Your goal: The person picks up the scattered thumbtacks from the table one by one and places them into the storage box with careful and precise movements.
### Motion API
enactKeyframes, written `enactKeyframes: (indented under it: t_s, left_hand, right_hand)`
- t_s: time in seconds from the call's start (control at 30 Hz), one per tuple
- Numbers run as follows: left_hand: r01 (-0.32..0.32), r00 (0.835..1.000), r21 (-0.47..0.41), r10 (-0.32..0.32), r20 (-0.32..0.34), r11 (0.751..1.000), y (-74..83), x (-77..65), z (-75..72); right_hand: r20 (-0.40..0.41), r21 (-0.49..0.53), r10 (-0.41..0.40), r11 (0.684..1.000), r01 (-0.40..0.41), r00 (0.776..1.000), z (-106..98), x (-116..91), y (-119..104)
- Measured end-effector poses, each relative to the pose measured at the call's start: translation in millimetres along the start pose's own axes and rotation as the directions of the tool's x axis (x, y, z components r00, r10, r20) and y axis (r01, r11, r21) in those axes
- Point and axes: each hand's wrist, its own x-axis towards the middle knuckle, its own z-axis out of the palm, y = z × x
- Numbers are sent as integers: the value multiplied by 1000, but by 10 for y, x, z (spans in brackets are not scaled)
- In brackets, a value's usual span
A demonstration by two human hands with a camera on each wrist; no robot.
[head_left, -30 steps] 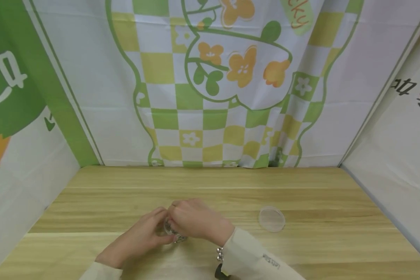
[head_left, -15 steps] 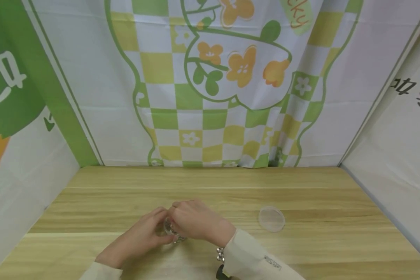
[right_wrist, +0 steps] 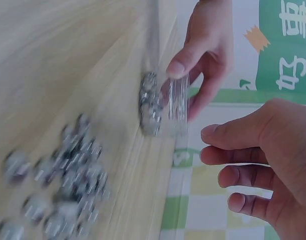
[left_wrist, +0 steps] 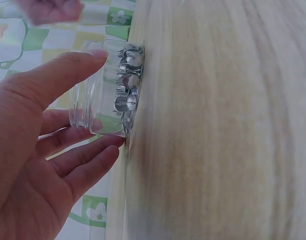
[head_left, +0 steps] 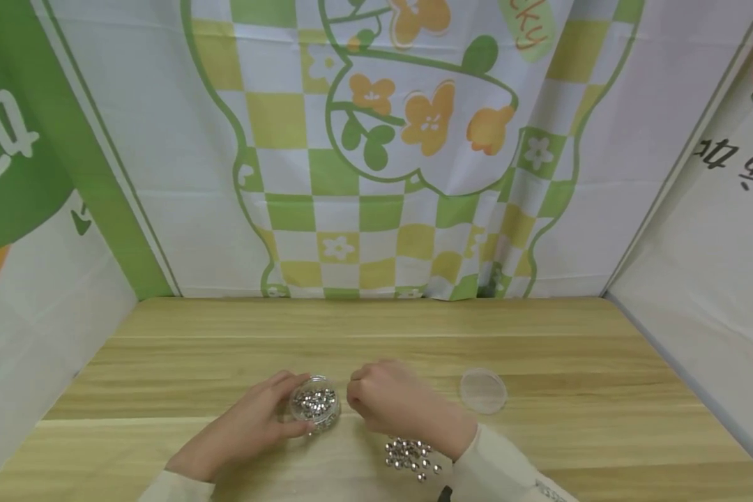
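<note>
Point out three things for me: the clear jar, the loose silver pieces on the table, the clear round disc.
Clear jar (left_wrist: 106, 91): left wrist view, bare side wall.
Loose silver pieces (head_left: 408, 454): head view, middle of the cluster.
Clear round disc (head_left: 483, 391): head view, centre of its face.

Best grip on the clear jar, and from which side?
I'd take the clear jar by its side wall, below the ridged neck, from the person's left. It stands upright and round-walled, so opposite sides can be squeezed while its mouth stays accessible. The left hand holds it from that side.
</note>
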Motion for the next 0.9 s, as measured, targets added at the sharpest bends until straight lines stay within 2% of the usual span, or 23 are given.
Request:
enactKeyframes:
  t_s: [0.27, 0.47, 0.6, 0.77, 0.9]
  left_hand:
    - [-8, 1000, 15, 9, -7, 1000, 14, -5, -4]
    - [-3, 1000, 12, 3, -5, 1000, 15, -17, -15]
    - [-21, 1000, 13, 21, -11, 1000, 9, -6, 6]
    - [-19, 1000, 14, 19, -14, 1000, 3, -5, 16]
    - [-8, 1000, 12, 8, -10, 1000, 9, -6, 11]
  right_hand:
    - [-79, 24, 16, 1000, -15, 997, -33, -458, 150]
    - [-78, 33, 58, 998, -56, 995, -59, -743, 210]
    - [-74, 31, 83, 996, -81, 994, -53, -936, 234]
    - [-93, 7, 71, 997, -71, 993, -14, -1111, 273]
    - [-103, 42, 72, 997, -68, 992, -9, -1212, 294]
